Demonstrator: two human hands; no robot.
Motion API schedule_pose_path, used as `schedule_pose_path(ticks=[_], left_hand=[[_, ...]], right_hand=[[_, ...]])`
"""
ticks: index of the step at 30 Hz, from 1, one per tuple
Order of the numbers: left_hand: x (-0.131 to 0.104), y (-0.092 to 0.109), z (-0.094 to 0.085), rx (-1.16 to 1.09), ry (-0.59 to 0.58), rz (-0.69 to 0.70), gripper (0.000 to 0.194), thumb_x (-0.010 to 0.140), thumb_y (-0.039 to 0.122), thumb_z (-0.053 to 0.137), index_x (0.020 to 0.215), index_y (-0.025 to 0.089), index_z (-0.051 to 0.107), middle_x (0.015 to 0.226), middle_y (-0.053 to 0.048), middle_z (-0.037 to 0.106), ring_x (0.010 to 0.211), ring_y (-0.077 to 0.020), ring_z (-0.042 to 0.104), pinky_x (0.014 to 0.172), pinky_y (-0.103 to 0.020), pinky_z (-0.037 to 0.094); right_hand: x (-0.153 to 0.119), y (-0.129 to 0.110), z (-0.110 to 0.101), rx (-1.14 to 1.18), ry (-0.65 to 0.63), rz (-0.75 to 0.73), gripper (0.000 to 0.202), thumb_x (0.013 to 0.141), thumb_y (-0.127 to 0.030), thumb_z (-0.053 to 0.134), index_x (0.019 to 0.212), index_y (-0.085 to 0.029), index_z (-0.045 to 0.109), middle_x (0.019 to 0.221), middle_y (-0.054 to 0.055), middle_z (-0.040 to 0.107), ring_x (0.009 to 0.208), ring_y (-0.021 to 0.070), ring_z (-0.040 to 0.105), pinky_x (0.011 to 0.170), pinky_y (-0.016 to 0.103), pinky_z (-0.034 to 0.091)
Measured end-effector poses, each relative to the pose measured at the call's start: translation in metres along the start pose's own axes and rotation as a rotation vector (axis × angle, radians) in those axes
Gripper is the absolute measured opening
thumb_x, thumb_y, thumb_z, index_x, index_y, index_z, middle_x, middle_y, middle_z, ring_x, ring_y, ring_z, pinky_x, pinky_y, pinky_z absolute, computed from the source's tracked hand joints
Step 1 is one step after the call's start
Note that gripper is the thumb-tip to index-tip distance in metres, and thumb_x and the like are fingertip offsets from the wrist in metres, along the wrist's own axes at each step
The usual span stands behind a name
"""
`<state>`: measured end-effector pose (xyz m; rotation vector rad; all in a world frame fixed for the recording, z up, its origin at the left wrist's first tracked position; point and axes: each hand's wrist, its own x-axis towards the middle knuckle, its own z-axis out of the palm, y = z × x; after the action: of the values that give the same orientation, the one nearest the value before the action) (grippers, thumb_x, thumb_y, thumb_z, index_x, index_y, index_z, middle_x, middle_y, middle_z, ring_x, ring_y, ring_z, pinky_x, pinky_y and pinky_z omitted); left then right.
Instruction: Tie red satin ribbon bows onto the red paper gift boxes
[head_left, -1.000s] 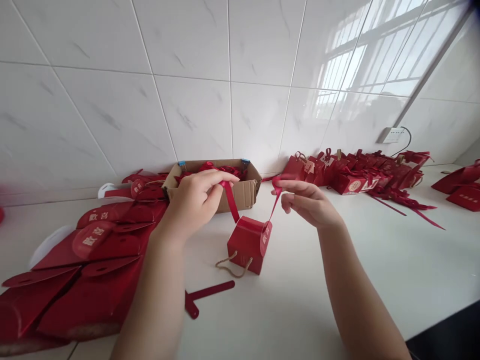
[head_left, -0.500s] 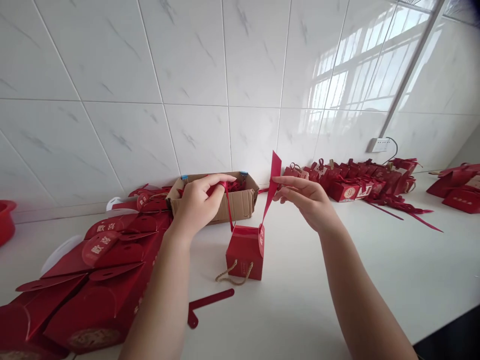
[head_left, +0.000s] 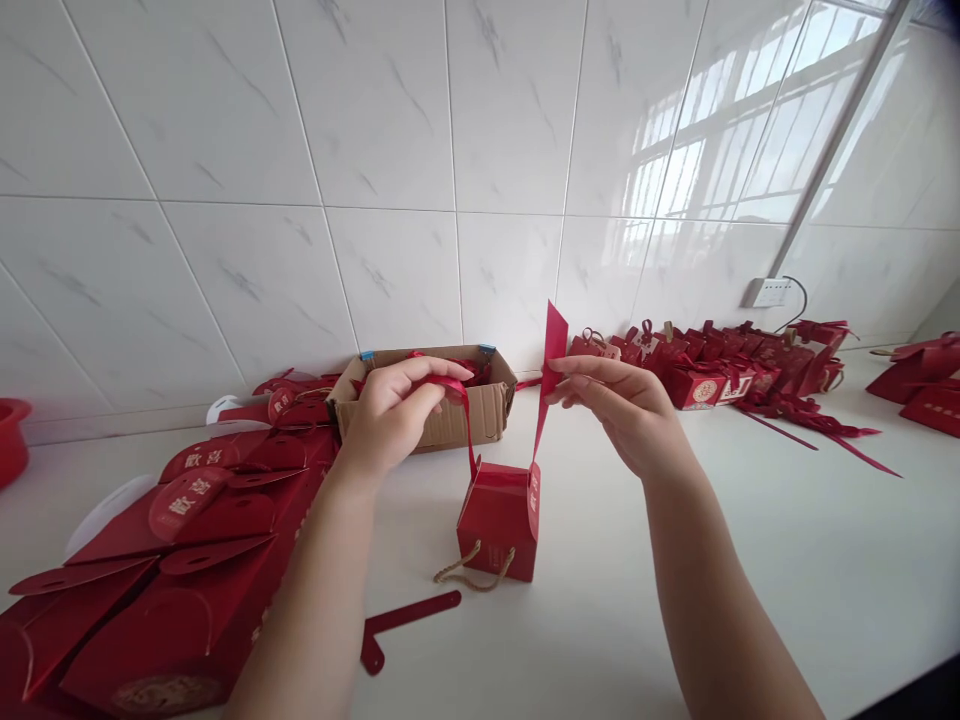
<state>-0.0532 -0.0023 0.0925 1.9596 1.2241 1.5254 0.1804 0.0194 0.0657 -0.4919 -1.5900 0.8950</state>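
Note:
A small red box [head_left: 498, 522] with a rope handle stands upright on the white table. A red ribbon [head_left: 556, 335] rises from both sides of its top. My left hand [head_left: 401, 410] is closed on the ribbon's left end, in front of the cardboard carton. Up and to the right of the box, my right hand [head_left: 619, 405] pinches the right end, whose tip sticks up above the fingers. Below the box lies a dark red strip piece [head_left: 412, 615].
An open cardboard carton [head_left: 457, 418] holding red ribbons sits against the tiled wall. Large red boxes [head_left: 191, 580] crowd the left side. Small finished-looking boxes [head_left: 694, 385] and loose ribbons line the back right. A red basin [head_left: 11, 440] is at the far left.
The small box and the table items appear slightly lower in view. My left hand has lowered a little and turned, and the ribbon by its fingers shows more. My right hand still pinches the ribbon.

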Motion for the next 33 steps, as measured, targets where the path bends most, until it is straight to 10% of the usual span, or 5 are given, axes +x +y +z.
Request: schedule_pose_path(ticks=[13, 19, 25, 30, 33], left_hand=[[-0.003, -0.004, 0.001, 0.317, 0.034, 0.174, 0.004, 0.078, 0.018, 0.06, 0.077, 0.021, 0.058, 0.08, 0.001, 0.063, 0.073, -0.0134, 0.059, 0.068, -0.025, 0.05], [-0.004, -0.003, 0.005, 0.099, 0.036, 0.119, 0.064, 0.074, 0.02, 0.068, 0.13, 0.029, 0.038, 0.086, 0.002, 0.062, 0.081, -0.0148, 0.063, 0.08, -0.031, 0.051], [-0.003, 0.002, 0.008, -0.138, -0.059, -0.067, 0.073, 0.073, 0.029, 0.072, 0.137, 0.026, 0.036, 0.086, -0.002, 0.067, 0.079, -0.0168, 0.065, 0.072, -0.029, 0.053], [-0.004, 0.003, -0.002, -0.054, -0.253, -0.018, 0.074, 0.077, 0.029, 0.068, 0.142, 0.027, 0.034, 0.079, -0.002, 0.069, 0.086, -0.0208, 0.066, 0.078, -0.032, 0.053], [-0.004, 0.004, -0.006, 0.02, -0.179, 0.039, 0.079, 0.075, 0.028, 0.07, 0.143, 0.032, 0.03, 0.079, 0.0, 0.067, 0.086, -0.0197, 0.065, 0.077, -0.031, 0.054]], right_hand=[[-0.007, -0.015, 0.0, -0.169, 0.088, 0.009, 0.017, 0.085, -0.025, 0.062, 0.097, -0.026, 0.074, 0.076, 0.001, 0.067, 0.074, 0.0135, 0.057, 0.062, 0.026, 0.044], [-0.008, -0.014, 0.003, -0.187, 0.099, -0.005, 0.016, 0.084, -0.026, 0.063, 0.096, -0.028, 0.074, 0.082, 0.002, 0.071, 0.078, 0.0159, 0.06, 0.066, 0.029, 0.049], [-0.006, -0.006, 0.007, -0.188, 0.112, -0.033, 0.017, 0.083, -0.029, 0.064, 0.097, -0.03, 0.074, 0.091, 0.003, 0.072, 0.08, 0.0184, 0.061, 0.069, 0.034, 0.052], [-0.004, -0.001, 0.008, -0.167, 0.159, -0.027, 0.017, 0.083, -0.027, 0.064, 0.096, -0.031, 0.074, 0.091, 0.001, 0.072, 0.078, 0.0167, 0.061, 0.063, 0.031, 0.05], [-0.003, 0.0, 0.006, -0.168, 0.158, -0.014, 0.017, 0.084, -0.026, 0.064, 0.096, -0.032, 0.074, 0.092, 0.001, 0.072, 0.079, 0.0163, 0.061, 0.062, 0.029, 0.049]])
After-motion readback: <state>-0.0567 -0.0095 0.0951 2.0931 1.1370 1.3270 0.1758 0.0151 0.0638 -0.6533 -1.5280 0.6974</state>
